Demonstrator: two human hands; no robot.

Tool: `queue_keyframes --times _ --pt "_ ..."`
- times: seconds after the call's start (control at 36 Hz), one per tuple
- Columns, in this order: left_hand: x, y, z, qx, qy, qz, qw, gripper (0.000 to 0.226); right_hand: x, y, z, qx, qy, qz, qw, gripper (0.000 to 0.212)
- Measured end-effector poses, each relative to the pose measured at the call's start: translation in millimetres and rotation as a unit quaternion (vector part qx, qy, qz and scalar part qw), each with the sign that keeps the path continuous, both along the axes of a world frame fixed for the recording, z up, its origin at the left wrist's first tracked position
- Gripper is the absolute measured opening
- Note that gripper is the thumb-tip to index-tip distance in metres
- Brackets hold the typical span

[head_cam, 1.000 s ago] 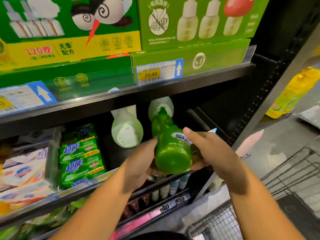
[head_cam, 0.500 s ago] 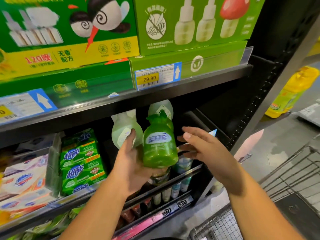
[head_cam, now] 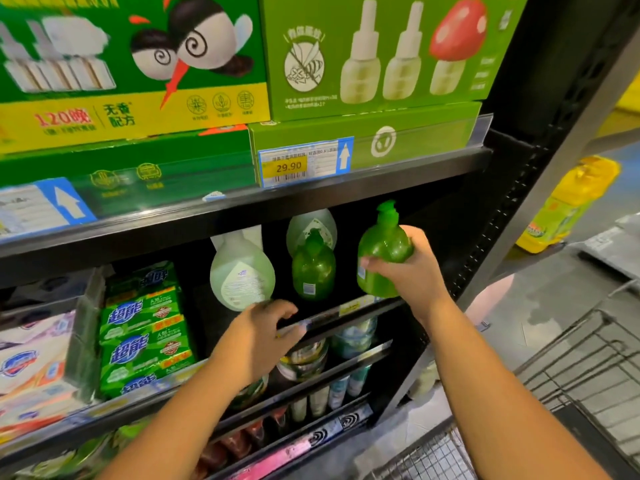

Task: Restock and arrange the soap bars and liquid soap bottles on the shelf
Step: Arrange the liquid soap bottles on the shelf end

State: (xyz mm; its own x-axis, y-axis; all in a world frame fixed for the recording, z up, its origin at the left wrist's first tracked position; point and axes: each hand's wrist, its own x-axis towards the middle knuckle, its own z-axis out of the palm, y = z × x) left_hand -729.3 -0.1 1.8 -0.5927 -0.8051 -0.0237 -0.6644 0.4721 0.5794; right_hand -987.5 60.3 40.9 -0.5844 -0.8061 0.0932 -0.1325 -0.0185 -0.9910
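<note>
My right hand point(head_cam: 414, 273) grips a green pump bottle of liquid soap point(head_cam: 382, 249), upright, at the right end of the middle shelf point(head_cam: 367, 315). Just left of it a second green bottle point(head_cam: 313, 268) stands on the shelf, in front of a pale bottle point(head_cam: 310, 221). A larger pale green bottle point(head_cam: 242, 271) stands further left. My left hand point(head_cam: 263, 336) holds nothing, its fingers loosely curled at the shelf's front rail, below the pale bottle. Stacked green soap bar packs point(head_cam: 145, 327) and white soap packs point(head_cam: 31, 362) fill the shelf's left side.
Green mosquito-repellent boxes point(head_cam: 374, 57) sit on the upper shelf, above a 29.90 price tag point(head_cam: 304, 162). Jars and small bottles point(head_cam: 311, 362) fill the lower shelves. A wire cart point(head_cam: 588, 368) stands at lower right. A yellow bottle point(head_cam: 571, 206) sits beyond the black upright.
My left hand has let go of the green bottle and dropped to the shelf rail; a green bottle now stands on the shelf. My right hand, open before, now grips a green bottle further right.
</note>
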Motion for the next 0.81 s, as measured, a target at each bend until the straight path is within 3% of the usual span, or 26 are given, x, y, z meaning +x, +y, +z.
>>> queue_keyframes --times 0.06,0.11,0.14,0.17,0.22,0.31,0.39,0.44,0.5,0.61,0.67,0.75,0.81 --pt "9 -4 -23 -0.067 -0.064 -0.022 0.995 0.043 -9 -19 -12 -0.002 0.079 -0.024 0.997 0.066" --pt "16 -7 -42 -0.129 -0.100 -0.023 0.986 0.019 -16 -37 -23 0.039 0.147 -0.036 0.988 0.072" --pt "17 -8 -47 -0.146 -0.107 -0.021 0.983 0.028 -20 -45 -30 0.045 0.157 -0.024 0.986 0.074" --pt "17 -11 -55 -0.143 -0.104 -0.022 0.984 0.047 -25 -52 -36 0.039 0.162 -0.003 0.986 0.075" --pt "15 -15 -61 -0.121 -0.078 -0.005 0.990 0.063 -34 -63 -49 0.018 0.188 0.020 0.982 0.078" --pt "13 -10 -52 -0.098 -0.034 0.003 0.995 0.050 -43 -68 -66 0.005 0.199 0.015 0.980 0.072" --pt "14 -5 -44 -0.108 -0.047 -0.007 0.993 0.028 -44 -65 -64 0.129 0.236 -0.013 0.963 0.081" --pt "12 -5 -43 -0.070 -0.038 0.007 0.997 0.032 -50 -65 -68 0.186 0.264 -0.016 0.946 0.089" --pt "14 -7 -48 -0.039 -0.020 0.020 0.999 0.045 -55 -72 -70 0.184 0.278 -0.010 0.943 0.081" --pt "12 -7 -44 -0.075 -0.070 0.019 0.994 0.040 -54 -99 -68 0.155 0.277 -0.009 0.948 0.053" --pt "10 -5 -42 -0.085 -0.090 0.024 0.992 0.042 -52 -113 -62 0.158 0.292 -0.033 0.943 0.069" --pt "8 -4 -40 -0.092 -0.105 0.027 0.990 0.043 -51 -123 -50 0.179 0.285 0.007 0.941 0.097" --pt "8 -4 -40 -0.095 -0.106 0.024 0.990 0.042 -48 -122 -45 0.206 0.271 0.014 0.940 0.100"
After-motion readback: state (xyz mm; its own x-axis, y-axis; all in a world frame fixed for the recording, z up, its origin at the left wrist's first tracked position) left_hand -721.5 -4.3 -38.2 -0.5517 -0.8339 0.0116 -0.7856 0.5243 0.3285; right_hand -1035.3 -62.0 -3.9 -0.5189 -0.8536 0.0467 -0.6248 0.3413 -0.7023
